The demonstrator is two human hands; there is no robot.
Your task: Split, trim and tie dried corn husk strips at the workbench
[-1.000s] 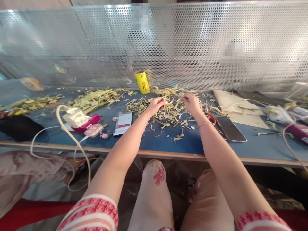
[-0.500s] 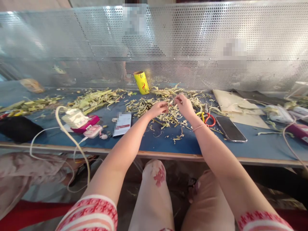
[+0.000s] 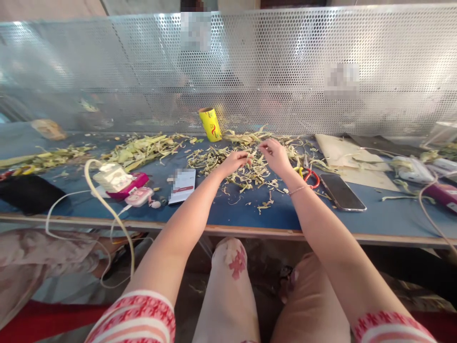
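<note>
Both of my hands are over a loose pile of pale green plant scraps [image 3: 250,174] on the blue table [image 3: 228,216]. My left hand [image 3: 235,162] has its fingers bent together at the pile's middle, around something too small to make out. Just to its right, my right hand [image 3: 274,152] has thumb and fingertips pinched together; what they hold is too small to tell. The two hands are close but apart. Scissors with red and yellow handles [image 3: 311,178] lie beside my right wrist, next to a dark phone [image 3: 342,191].
Behind the pile a yellow tube [image 3: 210,125] leans near the perforated metal screen [image 3: 143,71]. On the left are a lit phone [image 3: 183,186], a pink-and-white box [image 3: 121,180], a cable and a black pouch [image 3: 32,193]. Brown paper [image 3: 353,159] lies right.
The view has shifted very slightly. Both hands stay over the pile, with only small finger movements.
</note>
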